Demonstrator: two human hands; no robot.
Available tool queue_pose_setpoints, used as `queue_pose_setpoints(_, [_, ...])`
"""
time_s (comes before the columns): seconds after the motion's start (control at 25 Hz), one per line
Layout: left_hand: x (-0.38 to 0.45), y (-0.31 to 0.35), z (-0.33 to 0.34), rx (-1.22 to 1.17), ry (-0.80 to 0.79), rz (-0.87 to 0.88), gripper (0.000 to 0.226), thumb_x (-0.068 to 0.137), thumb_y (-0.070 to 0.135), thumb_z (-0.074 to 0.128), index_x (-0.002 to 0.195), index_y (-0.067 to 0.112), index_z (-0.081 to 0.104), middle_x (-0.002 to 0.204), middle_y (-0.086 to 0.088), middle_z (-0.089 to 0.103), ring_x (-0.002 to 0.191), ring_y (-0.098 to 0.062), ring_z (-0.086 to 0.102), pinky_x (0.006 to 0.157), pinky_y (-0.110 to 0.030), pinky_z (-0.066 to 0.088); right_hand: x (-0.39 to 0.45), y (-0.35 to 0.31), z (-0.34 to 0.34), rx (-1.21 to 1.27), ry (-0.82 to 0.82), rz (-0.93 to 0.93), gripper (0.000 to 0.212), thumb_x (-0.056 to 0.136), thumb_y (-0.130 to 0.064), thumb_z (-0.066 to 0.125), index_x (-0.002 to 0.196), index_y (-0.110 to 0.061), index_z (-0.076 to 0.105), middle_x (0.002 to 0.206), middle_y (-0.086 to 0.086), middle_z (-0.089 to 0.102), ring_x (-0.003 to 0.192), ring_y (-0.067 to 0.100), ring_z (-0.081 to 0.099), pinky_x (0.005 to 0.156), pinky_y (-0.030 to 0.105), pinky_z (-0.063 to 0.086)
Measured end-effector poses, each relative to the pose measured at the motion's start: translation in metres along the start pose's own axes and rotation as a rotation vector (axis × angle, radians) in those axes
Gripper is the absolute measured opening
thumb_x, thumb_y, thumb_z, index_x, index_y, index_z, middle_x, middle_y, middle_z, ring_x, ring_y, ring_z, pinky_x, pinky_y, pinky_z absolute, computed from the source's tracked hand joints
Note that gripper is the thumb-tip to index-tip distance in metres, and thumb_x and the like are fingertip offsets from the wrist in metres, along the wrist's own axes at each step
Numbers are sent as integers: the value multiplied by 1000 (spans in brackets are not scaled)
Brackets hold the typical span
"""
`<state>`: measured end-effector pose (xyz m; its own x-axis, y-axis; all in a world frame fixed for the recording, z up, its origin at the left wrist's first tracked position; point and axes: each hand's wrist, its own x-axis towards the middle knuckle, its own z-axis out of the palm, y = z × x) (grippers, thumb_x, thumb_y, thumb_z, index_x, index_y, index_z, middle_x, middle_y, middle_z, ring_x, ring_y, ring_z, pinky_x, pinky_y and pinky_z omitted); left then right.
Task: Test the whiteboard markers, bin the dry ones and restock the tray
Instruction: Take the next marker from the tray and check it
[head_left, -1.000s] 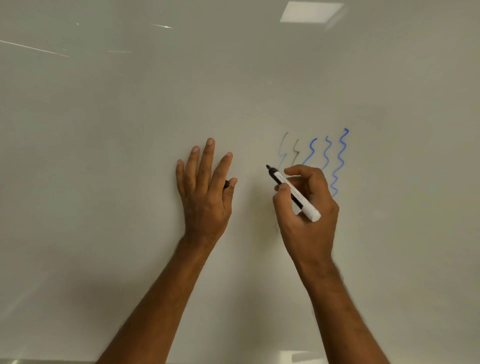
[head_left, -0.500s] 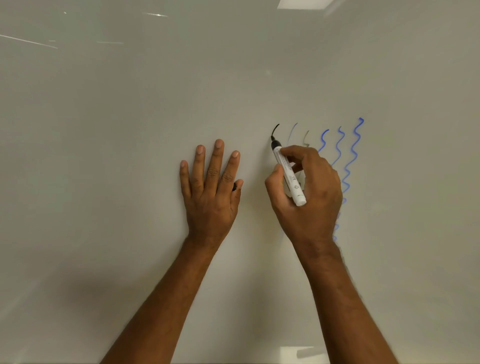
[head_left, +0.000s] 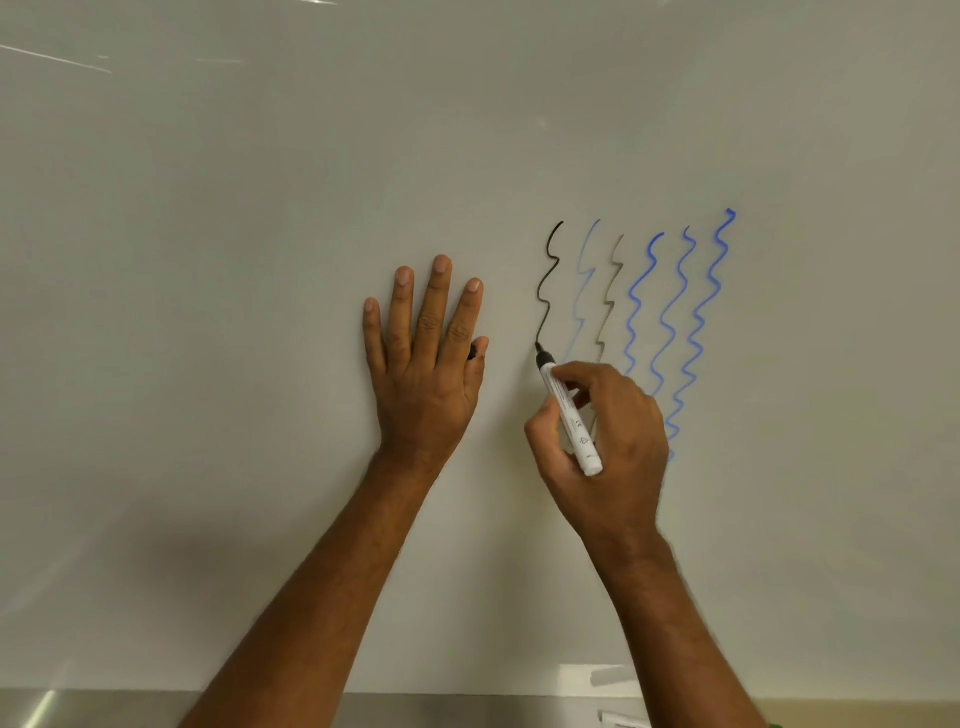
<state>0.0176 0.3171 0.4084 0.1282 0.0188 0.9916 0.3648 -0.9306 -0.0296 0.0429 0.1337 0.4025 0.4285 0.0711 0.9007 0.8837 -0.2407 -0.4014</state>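
My right hand grips a white-barrelled black marker, its tip touching the whiteboard at the lower end of a fresh, dark black squiggle. To the right of that line are a faint pale blue squiggle, a faint grey one and three strong blue squiggles. My left hand lies flat on the board with straight fingers, left of the lines. Its thumb pins a small black cap against the index finger.
A metal tray ledge runs along the bottom edge of the board. A white marker lies on it, partly hidden by my right forearm. Ceiling lights reflect in the board's glossy surface.
My right hand lifted the marker tip to the board left of the old lines, then drew a black squiggle downward. The left hand stayed flat on the board.
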Motion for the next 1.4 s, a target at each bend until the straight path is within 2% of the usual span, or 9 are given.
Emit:
queue_pose_setpoints(0.36, [-3,3,-2,26,-34,-29,47,107,33,53,150,15,49,157,-14,43,147,-39,35,116,-64,31,-54,24,-9,13,-113,119,27,86,-29,63,110,-20,71,92,-11,68,83,4,61,81,31,52])
queue_pose_setpoints(0.64, [-27,10,-4,41,-116,-61,51,108,34,52,153,15,42,160,-14,38,150,-39,31,118,-64,28,-91,33,-26,14,-297,233,23,88,-37,59,109,-30,67,89,-19,66,79,2,60,76,23,50])
queue_pose_setpoints(0.8, [-65,31,-22,-75,-222,-180,48,108,32,49,152,15,45,163,-11,33,153,-35,25,122,-60,21,-107,34,-45,233,-315,423,20,93,-15,66,102,-33,63,81,-11,63,70,13,60,63,19,46])
queue_pose_setpoints(0.92, [-99,59,-46,-415,-241,-445,35,106,28,48,137,17,60,152,-4,49,145,-22,40,120,-44,33,-119,35,-61,450,-312,554,25,95,-1,66,100,-25,63,72,-6,55,60,12,49,55,21,42])
queue_pose_setpoints(1.0, [-119,80,-65,-667,-282,-791,26,106,29,48,125,25,64,130,5,63,125,-11,56,106,-42,49,-130,35,-71,526,-293,591,15,97,-6,68,100,-20,64,70,-3,52,59,14,47,54,23,41])
queue_pose_setpoints(1.12, [-141,98,-88,-952,-387,-1318,21,107,24,49,118,21,67,105,-1,75,97,-19,71,94,-46,57,-148,34,-83,584,-290,678,7,93,-20,69,99,-21,68,72,-2,56,63,21,51,55,29,44])
queue_pose_setpoints(1.2, [-152,104,-101,-1093,-428,-1552,21,107,22,49,121,17,63,107,-7,76,95,-27,74,89,-44,58,-160,33,-90,603,-332,734,9,95,-17,72,100,-24,71,77,1,61,71,31,58,61,44,51])
queue_pose_setpoints(1.28, [-160,110,-113,-1206,-429,-1720,18,108,24,45,118,14,57,115,-13,75,97,-31,74,88,-44,56,-172,30,-95,611,-398,756,15,96,-13,72,103,-27,73,84,4,67,77,33,62,70,53,54])
queue_pose_setpoints(1.4, [-169,120,-129,-1351,-383,-1940,27,111,35,34,106,14,51,119,-14,74,101,-32,74,86,-43,54,-188,22,-103,623,-506,749,14,95,-28,64,106,-32,73,98,0,73,93,25,69,81,50,60])
